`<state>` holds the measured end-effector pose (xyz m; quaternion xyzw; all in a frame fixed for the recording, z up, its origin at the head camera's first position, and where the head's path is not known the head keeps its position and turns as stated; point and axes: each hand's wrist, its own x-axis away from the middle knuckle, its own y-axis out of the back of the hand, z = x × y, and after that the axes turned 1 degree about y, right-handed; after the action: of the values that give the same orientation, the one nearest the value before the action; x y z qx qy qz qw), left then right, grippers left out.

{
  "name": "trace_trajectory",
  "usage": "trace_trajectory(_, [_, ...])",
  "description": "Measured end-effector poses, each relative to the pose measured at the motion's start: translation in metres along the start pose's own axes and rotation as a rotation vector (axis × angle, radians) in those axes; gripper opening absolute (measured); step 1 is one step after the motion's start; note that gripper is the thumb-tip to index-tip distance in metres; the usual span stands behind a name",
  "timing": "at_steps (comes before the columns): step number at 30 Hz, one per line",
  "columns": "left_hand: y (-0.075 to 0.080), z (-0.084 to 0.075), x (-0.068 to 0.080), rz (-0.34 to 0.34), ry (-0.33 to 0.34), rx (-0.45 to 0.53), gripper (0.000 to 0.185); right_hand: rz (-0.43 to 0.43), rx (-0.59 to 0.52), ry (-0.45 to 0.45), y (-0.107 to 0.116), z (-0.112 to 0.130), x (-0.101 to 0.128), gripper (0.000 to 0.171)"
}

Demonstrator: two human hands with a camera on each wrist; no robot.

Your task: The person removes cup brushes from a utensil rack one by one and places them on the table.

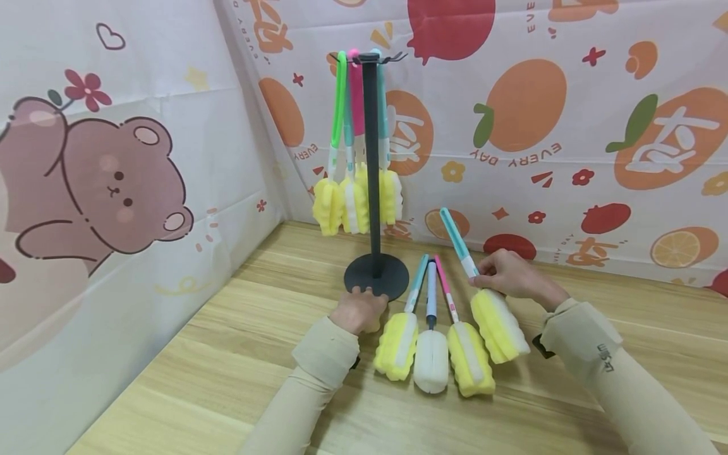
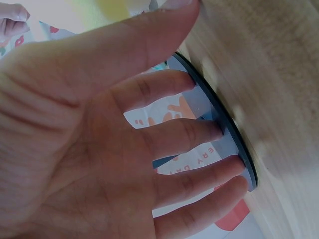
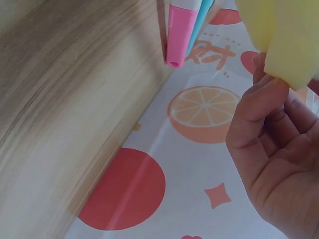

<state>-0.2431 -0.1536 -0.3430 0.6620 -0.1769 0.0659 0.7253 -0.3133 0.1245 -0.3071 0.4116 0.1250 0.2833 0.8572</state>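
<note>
My right hand (image 1: pixel 506 275) pinched the turquoise-handled sponge brush (image 1: pixel 499 325) low on its handle, just above the yellow-and-white head, over the right part of the bench (image 1: pixel 222 360). With the grip so near one end, the long handle could have swung or twisted, and a loose pinch could have dropped it. I couldn't tell whether its head touched the bench. It was just beside the pink-handled sponge brush (image 1: pixel 471 360), so a careless sideways sweep might have shoved that one into the white-headed brush (image 1: pixel 431 363). My left hand (image 1: pixel 358 309), fingers straight and spread, rested on the near edge of the base (image 1: pixel 392 275) of the black stand (image 1: pixel 372 158). Should those fingers have pressed too lightly, a knock up high could have rocked it and unhooked the green-handled sponge brush (image 1: pixel 328 205).
</note>
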Motion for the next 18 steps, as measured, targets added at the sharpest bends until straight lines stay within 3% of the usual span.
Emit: trace_trajectory(18, [-0.0002,-0.0008,0.0004,0.002,0.005,0.002,0.041,0.082,0.003,0.051,-0.004,-0.0086,0.0005,0.016])
